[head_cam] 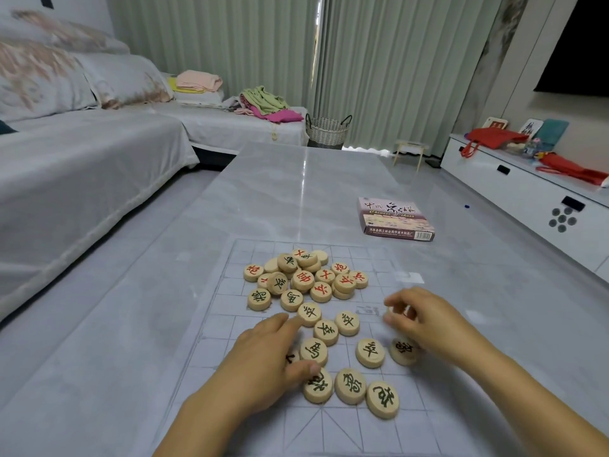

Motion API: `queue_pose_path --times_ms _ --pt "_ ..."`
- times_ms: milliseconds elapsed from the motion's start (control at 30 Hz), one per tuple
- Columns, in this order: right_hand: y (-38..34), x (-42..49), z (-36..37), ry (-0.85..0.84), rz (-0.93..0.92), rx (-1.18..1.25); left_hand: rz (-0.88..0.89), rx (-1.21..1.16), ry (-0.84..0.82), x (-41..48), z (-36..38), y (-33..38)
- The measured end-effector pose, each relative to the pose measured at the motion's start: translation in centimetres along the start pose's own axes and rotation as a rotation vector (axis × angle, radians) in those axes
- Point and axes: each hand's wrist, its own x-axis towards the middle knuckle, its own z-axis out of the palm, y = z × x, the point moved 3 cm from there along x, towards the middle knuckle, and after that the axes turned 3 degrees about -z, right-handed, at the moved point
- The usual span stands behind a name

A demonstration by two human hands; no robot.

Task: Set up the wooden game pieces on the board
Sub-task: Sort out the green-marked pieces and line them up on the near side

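A thin transparent board (pixel 263 423) with a printed grid lies on the grey table. Round wooden pieces with red or black characters sit heaped in a pile (pixel 306 278) on its far half. Several black-character pieces (pixel 349 385) lie spread on the near half. My left hand (pixel 263 354) rests flat among them, its index fingertip touching one piece (pixel 309 314) and its thumb beside another. My right hand (pixel 425 318) hovers at the right, fingers curled around a small piece (pixel 392 315), mostly hidden. Another piece (pixel 403 351) lies under that wrist.
The game's box (pixel 395 219) lies on the table beyond the board to the right. A grey sofa (pixel 82 179) runs along the left. A white low cabinet (pixel 527 196) stands at the right, with red bags on it. A woven basket (pixel 326 131) stands by the curtains.
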Motion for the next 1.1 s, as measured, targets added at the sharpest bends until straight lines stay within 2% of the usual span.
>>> queue_pose_path --times_ms 133,267,300,367,467,533,600,700,833,1000,1100 --pt "1.5 -4.8 0.2 0.02 0.033 -0.159 0.058 0.037 -0.052 -0.4 1.2 2.0" --pt "1.4 -5.3 1.7 0.006 -0.014 -0.074 0.201 0.25 0.028 -0.4 4.5 5.1" --pt "1.1 -5.0 2.0 0.025 -0.04 -0.082 0.157 0.284 -0.037 -0.4 5.0 5.4" --pt "0.3 -4.5 2.6 0.058 -0.096 -0.093 0.151 0.307 0.019 0.0 5.6 5.8" --pt "-0.1 -4.4 3.0 0.031 -0.143 0.025 0.122 0.324 0.076 0.2 4.9 5.5" --pt "-0.3 -4.6 3.2 -0.007 -0.147 0.073 0.055 0.298 0.1 0.4 4.2 4.5" --pt "-0.9 -5.0 4.0 -0.015 -0.157 0.05 -0.007 0.233 0.029 0.2 3.9 3.6" --pt "-2.4 -5.0 5.5 0.054 -0.204 0.0 0.04 0.233 0.067 0.2 3.4 2.5" --pt "-5.5 -3.1 6.8 0.017 -0.135 -0.022 0.019 0.138 -0.05 -0.7 2.1 0.4" --pt "-8.8 -1.4 7.7 0.0 -0.202 -0.04 -0.07 0.095 -0.154 -1.4 0.0 -2.2" --pt "-8.5 1.1 5.8 0.122 -0.189 -0.042 -0.081 -0.004 -0.146 -1.6 -0.5 -2.8"
